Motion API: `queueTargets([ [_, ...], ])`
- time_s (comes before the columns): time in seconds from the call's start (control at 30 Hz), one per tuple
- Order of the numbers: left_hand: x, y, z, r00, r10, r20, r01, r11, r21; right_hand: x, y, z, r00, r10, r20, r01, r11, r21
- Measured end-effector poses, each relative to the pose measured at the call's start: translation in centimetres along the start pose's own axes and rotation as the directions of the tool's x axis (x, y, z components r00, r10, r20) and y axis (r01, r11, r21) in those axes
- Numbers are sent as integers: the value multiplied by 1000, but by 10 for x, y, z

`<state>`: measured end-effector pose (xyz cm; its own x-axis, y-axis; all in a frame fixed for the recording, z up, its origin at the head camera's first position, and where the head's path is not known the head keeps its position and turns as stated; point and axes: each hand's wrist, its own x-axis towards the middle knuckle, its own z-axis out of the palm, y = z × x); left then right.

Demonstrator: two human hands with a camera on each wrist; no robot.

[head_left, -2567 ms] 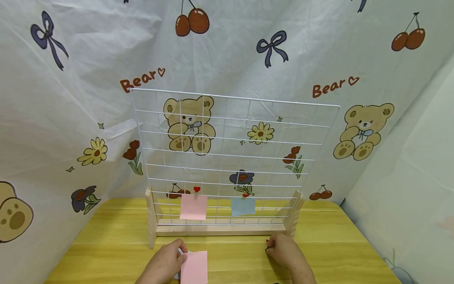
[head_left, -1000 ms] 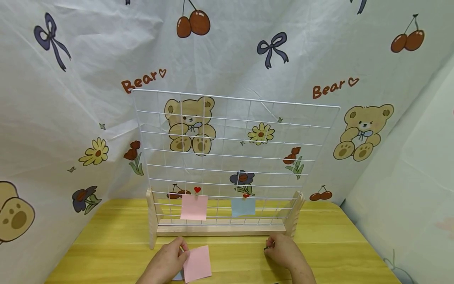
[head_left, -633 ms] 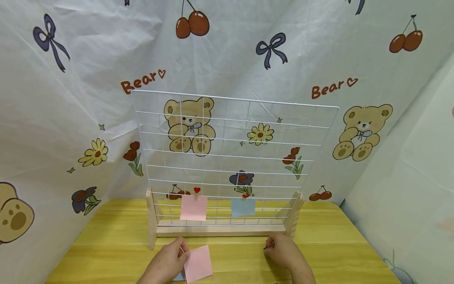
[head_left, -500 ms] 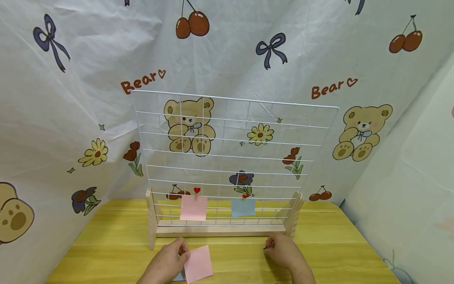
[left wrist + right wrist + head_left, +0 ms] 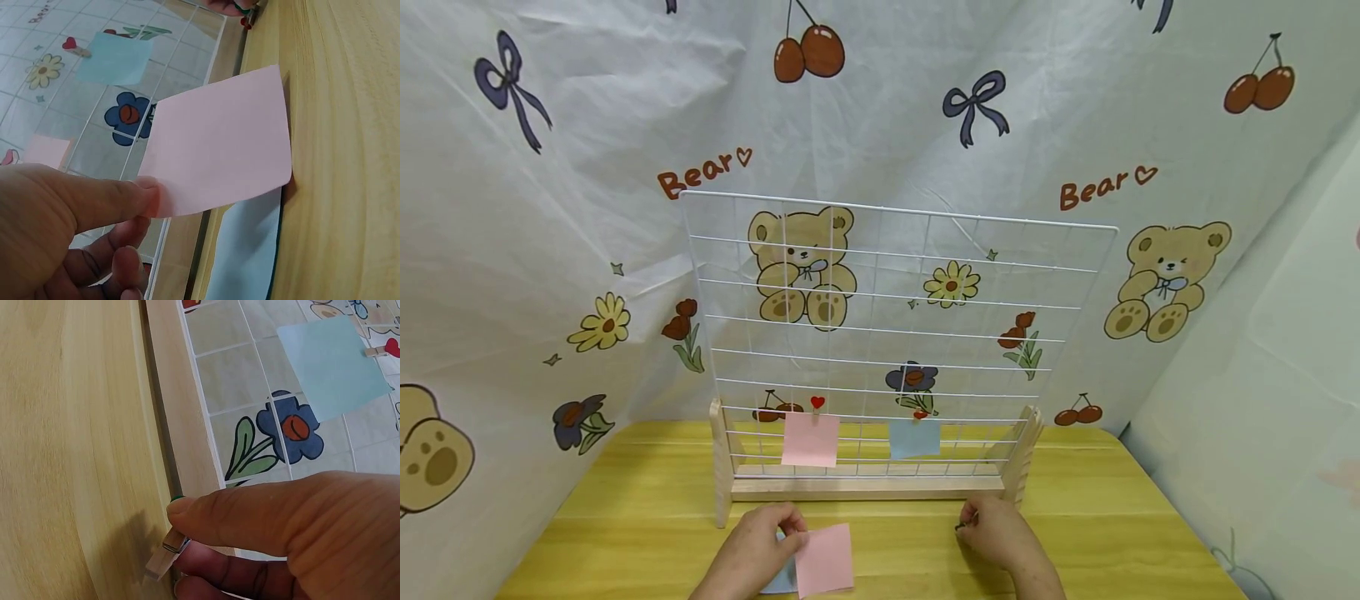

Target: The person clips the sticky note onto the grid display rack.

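"Changes first: what has moved?"

"The pink sheet (image 5: 825, 560). It sits farther right than 2.6 seconds ago, and more of the blue sheet (image 5: 247, 244) beneath shows at its left. The left hand (image 5: 752, 546) has gone slightly right with it."

"And the right hand (image 5: 1003, 537)?"

"Much the same spot, near the right foot of the wire rack (image 5: 868, 489)."

"What does that rack hold?"

"Two notes, low on the grid: a pink note (image 5: 810, 440) on the left, a pale blue note (image 5: 914, 439) to its right. Each hangs from a clip with a red heart."

"How does the left hand have its sheet?"

"Thumb and fingers pinch one corner. The rest reaches out past the fingertips, over the blue sheet, which lies on the table (image 5: 640, 533)."

"And the right?"

"Pinching a small wooden clip (image 5: 164, 557) between thumb and finger, one end poking out over the table. Something green shows at the thumb tip; I can't tell what."
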<state>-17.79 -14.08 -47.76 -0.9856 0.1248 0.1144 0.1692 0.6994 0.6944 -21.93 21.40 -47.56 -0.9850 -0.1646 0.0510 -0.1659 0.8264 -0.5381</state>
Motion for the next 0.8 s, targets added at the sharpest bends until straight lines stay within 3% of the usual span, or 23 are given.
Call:
queueTargets([
  [0.8,1,5,1,999,1,-47,0,1000,11,0,-5,3,1000,0,19,0,1000,-28],
])
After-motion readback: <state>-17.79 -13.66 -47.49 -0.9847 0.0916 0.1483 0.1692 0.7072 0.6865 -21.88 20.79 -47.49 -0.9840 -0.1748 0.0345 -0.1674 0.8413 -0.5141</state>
